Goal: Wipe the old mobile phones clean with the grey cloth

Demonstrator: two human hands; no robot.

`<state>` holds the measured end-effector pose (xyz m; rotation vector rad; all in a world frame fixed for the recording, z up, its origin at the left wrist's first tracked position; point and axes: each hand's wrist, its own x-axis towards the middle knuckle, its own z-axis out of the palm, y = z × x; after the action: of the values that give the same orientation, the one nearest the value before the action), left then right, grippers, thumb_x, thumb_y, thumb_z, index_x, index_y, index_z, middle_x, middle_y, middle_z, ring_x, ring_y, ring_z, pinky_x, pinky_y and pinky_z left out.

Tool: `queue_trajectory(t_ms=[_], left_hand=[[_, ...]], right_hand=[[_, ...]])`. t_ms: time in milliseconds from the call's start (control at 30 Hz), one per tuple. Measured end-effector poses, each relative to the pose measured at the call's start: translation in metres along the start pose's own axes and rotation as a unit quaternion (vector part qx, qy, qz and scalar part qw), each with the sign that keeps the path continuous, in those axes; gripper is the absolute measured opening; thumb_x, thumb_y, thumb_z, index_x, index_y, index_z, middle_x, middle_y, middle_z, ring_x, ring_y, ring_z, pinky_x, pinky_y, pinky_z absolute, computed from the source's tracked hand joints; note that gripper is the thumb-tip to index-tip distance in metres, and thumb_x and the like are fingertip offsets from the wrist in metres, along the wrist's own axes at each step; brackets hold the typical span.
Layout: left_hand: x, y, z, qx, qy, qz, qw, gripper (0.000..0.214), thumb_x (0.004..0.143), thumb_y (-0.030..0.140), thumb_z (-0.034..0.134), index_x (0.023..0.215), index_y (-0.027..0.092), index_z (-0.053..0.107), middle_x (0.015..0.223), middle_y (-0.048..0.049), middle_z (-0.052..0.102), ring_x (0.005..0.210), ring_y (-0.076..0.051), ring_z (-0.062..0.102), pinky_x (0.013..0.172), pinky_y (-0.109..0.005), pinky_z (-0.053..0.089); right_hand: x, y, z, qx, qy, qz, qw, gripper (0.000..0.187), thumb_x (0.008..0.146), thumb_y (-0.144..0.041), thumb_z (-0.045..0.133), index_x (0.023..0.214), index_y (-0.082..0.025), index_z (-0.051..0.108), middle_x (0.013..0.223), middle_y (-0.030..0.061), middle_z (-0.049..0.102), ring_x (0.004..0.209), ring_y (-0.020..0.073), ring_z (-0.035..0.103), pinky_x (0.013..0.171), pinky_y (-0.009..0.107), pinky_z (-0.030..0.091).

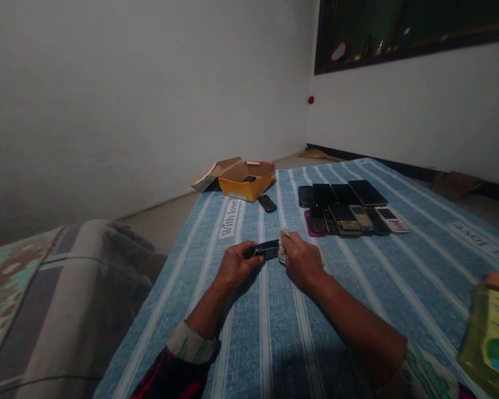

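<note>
A dark mobile phone [266,250] is held sideways above the striped cloth, its left end pinched in my left hand [236,266]. My right hand [303,260] is closed on a pale cloth [281,246], which is pressed around the phone's right end. The fingers of the right hand partly cover both the cloth and that end of the phone. Just beyond my hands, a single dark phone [268,203] lies beside an orange cardboard box [243,188]. The box's lid stands open and a dark item [249,179] shows inside.
Several phones lie in two rows at the right, among them a black smartphone [367,192] and a white-edged phone [392,219]. A bottle of yellowish liquid [488,335] stands at the near right. The surface wears a blue striped cloth [241,354]. Draped fabric [87,299] is at left.
</note>
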<state>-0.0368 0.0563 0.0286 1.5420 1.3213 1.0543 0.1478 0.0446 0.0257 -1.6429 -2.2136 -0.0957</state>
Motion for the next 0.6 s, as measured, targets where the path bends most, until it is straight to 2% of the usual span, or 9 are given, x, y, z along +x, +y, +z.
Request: queue_trajectory(t_ms=[133, 267, 367, 533, 600], left_hand=[[-0.002, -0.003, 0.001, 0.066, -0.003, 0.027, 0.997, 0.012, 0.061, 0.023, 0.068, 0.071, 0.016, 0.067, 0.065, 0.0008, 0.065, 0.066, -0.017, 0.059, 0.066, -0.03, 0.047], [-0.004, 0.001, 0.001, 0.127, 0.007, 0.053, 0.99, 0.009, 0.063, 0.022, 0.066, 0.07, 0.018, 0.068, 0.067, 0.0012, 0.065, 0.068, -0.017, 0.06, 0.069, -0.029, 0.048], [-0.004, 0.001, 0.001, 0.134, 0.008, 0.049, 0.99, 0.01, 0.063, 0.023, 0.066, 0.072, 0.018, 0.068, 0.067, 0.0011, 0.065, 0.066, -0.017, 0.059, 0.066, -0.029, 0.047], [-0.003, -0.006, 0.001, 0.118, 0.001, 0.036, 0.992, 0.013, 0.063, 0.024, 0.067, 0.074, 0.017, 0.067, 0.065, 0.0008, 0.063, 0.064, -0.018, 0.059, 0.061, -0.029, 0.045], [-0.003, -0.007, 0.001, 0.125, 0.004, 0.043, 0.991, 0.014, 0.063, 0.024, 0.067, 0.075, 0.017, 0.067, 0.066, 0.0004, 0.064, 0.065, -0.018, 0.059, 0.062, -0.029, 0.046]], right_hand=[[-0.005, -0.022, 0.005, 0.006, 0.021, -0.075, 0.997, 0.034, 0.095, -0.012, 0.04, 0.122, -0.013, 0.061, 0.116, 0.0169, 0.063, 0.086, 0.0201, 0.066, 0.071, 0.029, 0.053], [-0.006, -0.035, 0.006, 0.002, 0.025, -0.119, 0.993, 0.032, 0.097, -0.012, 0.037, 0.117, -0.013, 0.063, 0.117, 0.0176, 0.063, 0.083, 0.0191, 0.066, 0.071, 0.029, 0.054], [-0.004, -0.026, 0.006, -0.004, 0.019, -0.101, 0.995, 0.034, 0.098, -0.013, 0.036, 0.121, -0.013, 0.061, 0.115, 0.0168, 0.064, 0.084, 0.0195, 0.066, 0.072, 0.029, 0.054], [0.0, -0.004, 0.004, -0.017, 0.02, -0.016, 1.0, 0.035, 0.095, -0.011, 0.042, 0.125, -0.013, 0.06, 0.113, 0.0142, 0.065, 0.085, 0.02, 0.067, 0.071, 0.029, 0.053], [-0.002, -0.004, 0.006, -0.011, 0.032, -0.022, 0.999, 0.036, 0.094, -0.011, 0.044, 0.126, -0.012, 0.059, 0.113, 0.0137, 0.065, 0.086, 0.0204, 0.067, 0.071, 0.029, 0.054]])
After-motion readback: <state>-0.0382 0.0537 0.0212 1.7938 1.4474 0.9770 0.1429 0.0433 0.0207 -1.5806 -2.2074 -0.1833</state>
